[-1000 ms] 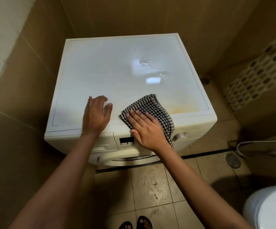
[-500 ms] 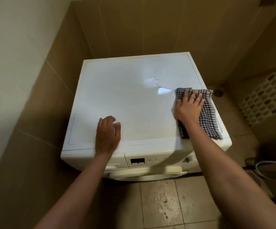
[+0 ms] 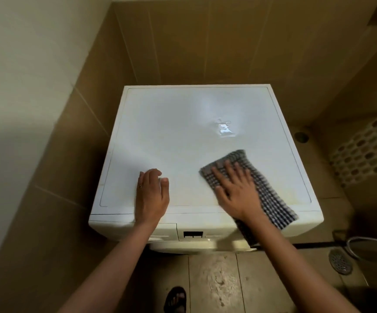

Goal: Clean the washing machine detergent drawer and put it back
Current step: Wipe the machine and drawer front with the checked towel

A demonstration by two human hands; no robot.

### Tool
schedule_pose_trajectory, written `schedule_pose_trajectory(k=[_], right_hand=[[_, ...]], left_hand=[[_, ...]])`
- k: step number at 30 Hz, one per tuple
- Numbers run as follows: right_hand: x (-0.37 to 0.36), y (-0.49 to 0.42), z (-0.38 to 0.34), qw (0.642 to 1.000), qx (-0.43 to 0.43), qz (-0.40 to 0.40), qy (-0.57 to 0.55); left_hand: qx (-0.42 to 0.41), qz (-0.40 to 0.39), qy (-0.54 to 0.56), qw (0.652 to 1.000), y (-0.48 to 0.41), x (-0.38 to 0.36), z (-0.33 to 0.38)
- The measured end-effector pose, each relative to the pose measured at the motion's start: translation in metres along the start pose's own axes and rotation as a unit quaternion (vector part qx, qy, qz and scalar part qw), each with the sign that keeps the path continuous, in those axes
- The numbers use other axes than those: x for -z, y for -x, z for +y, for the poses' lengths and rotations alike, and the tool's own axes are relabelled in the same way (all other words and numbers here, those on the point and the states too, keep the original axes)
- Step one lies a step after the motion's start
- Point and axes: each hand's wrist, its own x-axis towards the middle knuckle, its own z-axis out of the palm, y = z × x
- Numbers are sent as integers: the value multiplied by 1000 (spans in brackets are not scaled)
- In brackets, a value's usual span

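Pressing with straight, spread fingers, the right hand point(image 3: 237, 195) is pinning a checked cloth point(image 3: 273, 204) to the washing machine top point(image 3: 171, 132). The left hand point(image 3: 152, 195) is resting empty beside it, fingers loosely bent, the detergent drawer point(image 3: 161, 230) sitting in its slot just under that wrist.

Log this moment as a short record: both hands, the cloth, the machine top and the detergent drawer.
left hand: rests near the front edge of the washing machine top, fingers loosely curled, holds nothing
right hand: fingers straight, presses flat on the checked cloth
checked cloth: spread on the top's front right, one end hanging over the front edge
detergent drawer: in its slot at the front left, looks closed, partly hidden by the left forearm
shiny patch: on the top, beyond the cloth
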Motion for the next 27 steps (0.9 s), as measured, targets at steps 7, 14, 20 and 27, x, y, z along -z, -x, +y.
schedule_pose_trajectory(k=[7, 14, 20, 27], right_hand=[[36, -78, 81, 956, -289, 51, 10], [25, -186, -1, 967, -254, 23, 3], [-1, -182, -132, 998, -8, -44, 32], [-5, -63, -104, 992, 116, -43, 24]], left_hand=[[-50, 16, 4, 999, 2, -3, -1], [-46, -27, -12, 999, 0, -4, -5], [0, 6, 43, 999, -3, 5, 2], [120, 112, 92, 982, -24, 26, -15]])
